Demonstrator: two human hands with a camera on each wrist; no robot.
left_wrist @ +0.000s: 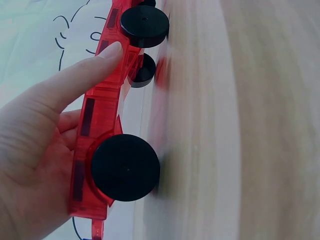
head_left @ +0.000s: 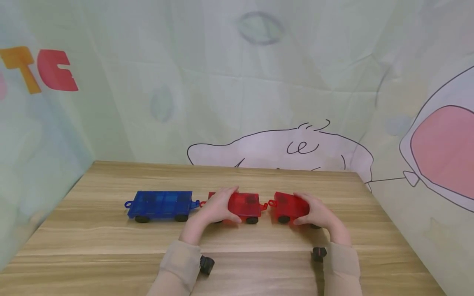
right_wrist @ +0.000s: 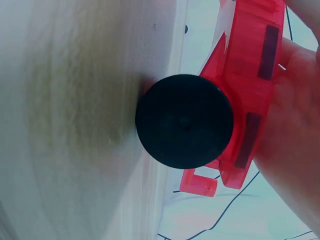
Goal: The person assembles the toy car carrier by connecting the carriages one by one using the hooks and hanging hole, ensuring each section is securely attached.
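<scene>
In the head view my left hand [head_left: 217, 209] grips the middle red toy train car [head_left: 244, 204], thumb along the near side and fingers over the far side. Its translucent body and black wheels fill the left wrist view. My right hand [head_left: 320, 212] holds a second red car [head_left: 289, 206] by its right half, covering that end. This car's ring [head_left: 272, 203] sits close to the middle car's hook [head_left: 263, 206], with a slight gap between them. A blue car [head_left: 163, 203] stands at the left. Its hook meets the middle car's ring; whether they interlock I cannot tell.
All the cars stand in a row on a wood-grain table [head_left: 259, 242]. A printed cloth backdrop [head_left: 222, 82] rises behind the table's back edge and at both sides. Small black devices [head_left: 207, 265] sit at both wrists.
</scene>
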